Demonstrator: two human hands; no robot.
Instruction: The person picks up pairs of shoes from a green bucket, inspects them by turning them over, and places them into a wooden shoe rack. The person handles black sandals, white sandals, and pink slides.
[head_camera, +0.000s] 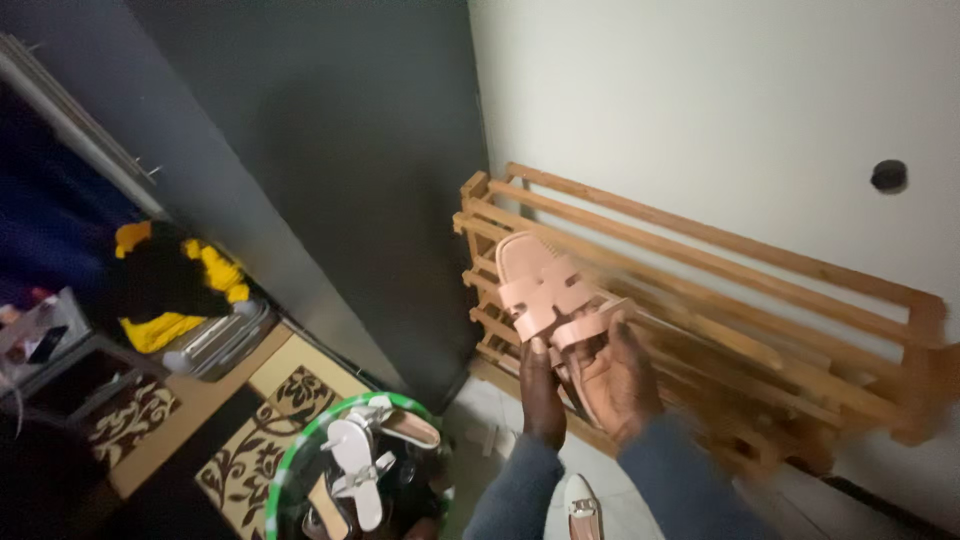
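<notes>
A pink slide sandal (538, 283) is held up in front of a slatted wooden shoe rack (760, 300) that stands against the white wall. My left hand (543, 398) grips the sandal's heel end from below. My right hand (618, 378) is closed beside it on a second pink sandal (588, 328), which lies partly under the first; motion blur hides the exact grip. Grey sleeves cover both my forearms.
A round basket with a green rim (300, 450) at the bottom holds white strappy sandals (355, 462). A white shoe (581, 503) lies on the tiled floor. A patterned rug (250, 440), a yellow and black cloth (170, 285) and a dark door panel (350, 180) are to the left.
</notes>
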